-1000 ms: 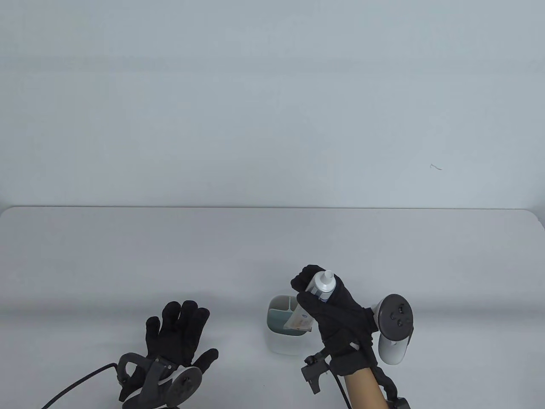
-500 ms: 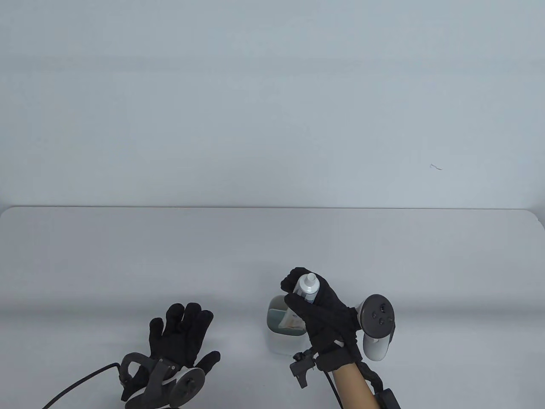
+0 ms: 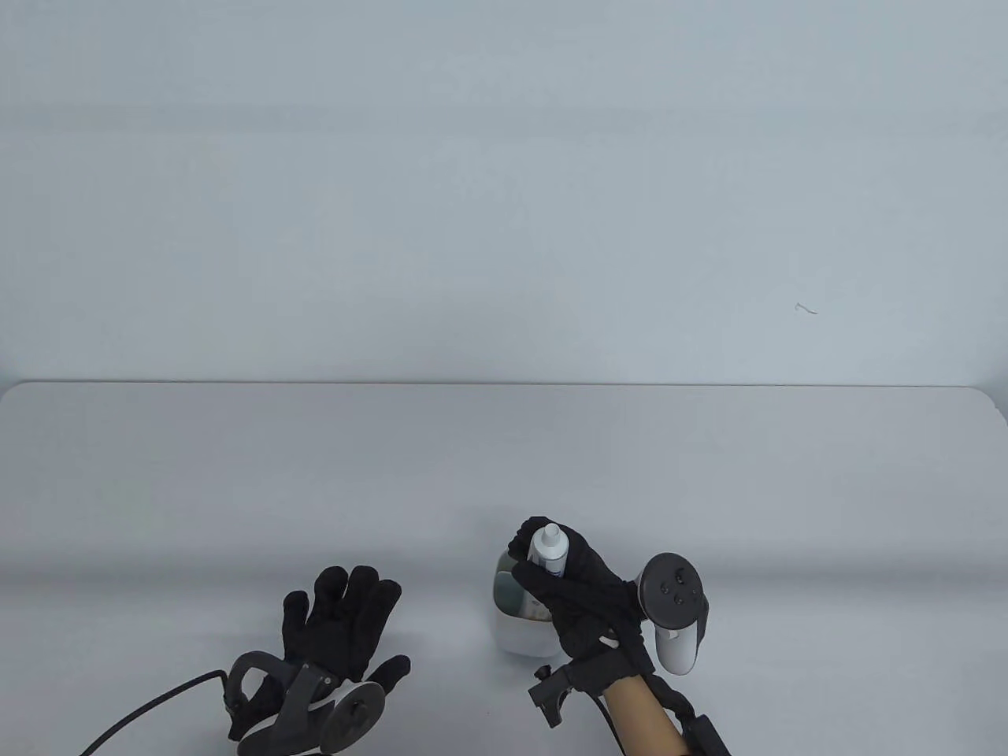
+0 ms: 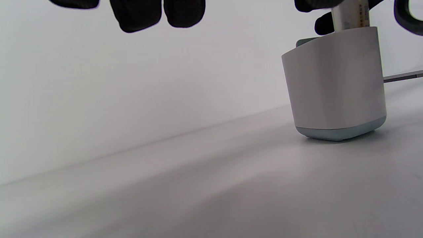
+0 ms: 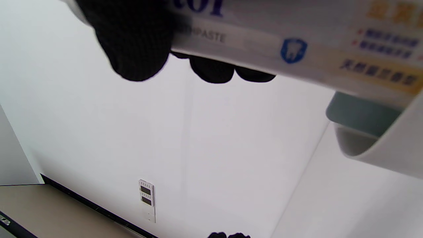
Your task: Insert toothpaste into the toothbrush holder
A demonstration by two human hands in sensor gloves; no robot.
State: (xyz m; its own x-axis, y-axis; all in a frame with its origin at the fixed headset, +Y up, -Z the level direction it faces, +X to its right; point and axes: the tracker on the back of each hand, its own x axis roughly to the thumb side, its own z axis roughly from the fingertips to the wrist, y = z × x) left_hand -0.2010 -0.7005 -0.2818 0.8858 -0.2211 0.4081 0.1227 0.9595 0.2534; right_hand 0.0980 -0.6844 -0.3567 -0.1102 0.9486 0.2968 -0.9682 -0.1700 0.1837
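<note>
Our right hand (image 3: 587,602) grips the toothpaste (image 3: 549,549) near its cap, the tube's long axis close to upright, cap uppermost, its lower end already inside the rim of the toothbrush holder (image 3: 516,630) directly beneath. Our left hand (image 3: 335,622) rests flat on the table (image 3: 236,472), fingers spread, holding nothing, well apart from the holder.

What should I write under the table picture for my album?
Right hand lowers a toothpaste tube into the toothbrush holder; left hand rests open nearby.
</note>
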